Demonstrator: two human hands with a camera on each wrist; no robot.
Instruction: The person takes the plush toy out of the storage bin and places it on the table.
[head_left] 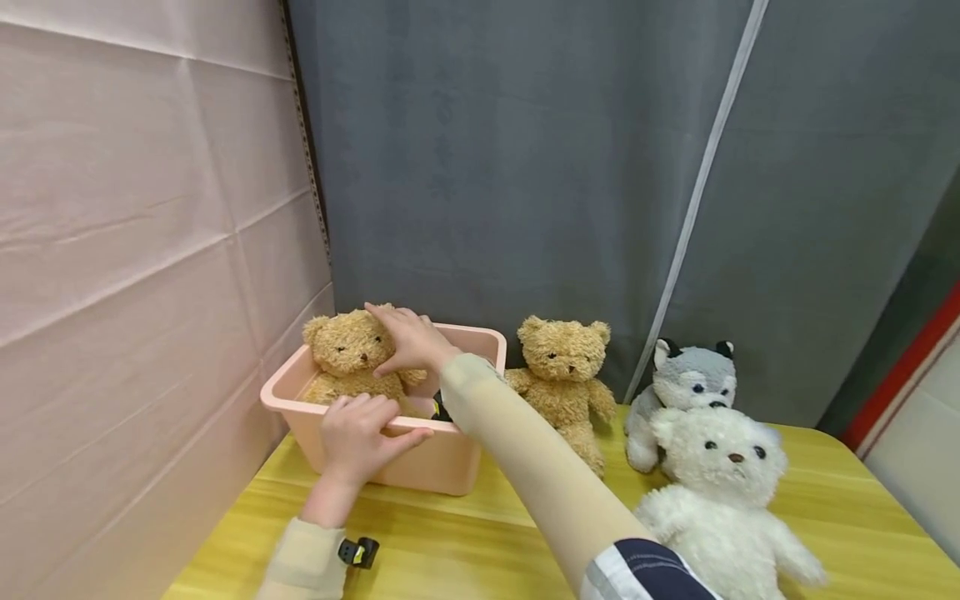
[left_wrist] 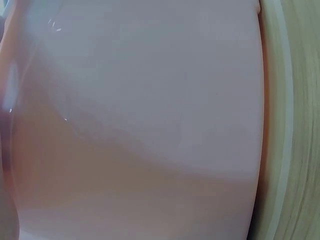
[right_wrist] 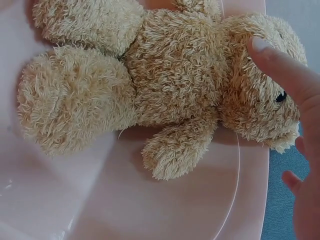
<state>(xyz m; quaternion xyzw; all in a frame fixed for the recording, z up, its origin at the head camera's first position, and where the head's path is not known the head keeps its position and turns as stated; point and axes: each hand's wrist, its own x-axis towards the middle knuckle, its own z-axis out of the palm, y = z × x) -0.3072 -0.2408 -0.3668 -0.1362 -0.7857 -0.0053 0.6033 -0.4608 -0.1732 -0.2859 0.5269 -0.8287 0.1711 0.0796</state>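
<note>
A light-brown teddy bear (head_left: 347, 343) sits upright inside a pink plastic bin (head_left: 431, 471), its back toward the far left end. My right hand (head_left: 412, 340) holds the bear's head from the side; in the right wrist view the thumb (right_wrist: 275, 62) lies across its face and the other fingers reach round the ear. The bear's belly (right_wrist: 175, 70) and legs show there against the bin's inside. My left hand (head_left: 358, 437) grips the near rim, fingers over the edge and thumb along it. The left wrist view is filled by the bin's outer wall (left_wrist: 150, 100).
Right of the bin sits another light-brown teddy bear (head_left: 566, 367), partly behind my right sleeve. A grey-and-white husky plush (head_left: 693, 375) sits farther right, behind a white teddy bear (head_left: 727, 533). The yellow wood-grain table (head_left: 450, 550) meets a pale wall at left and a grey curtain behind.
</note>
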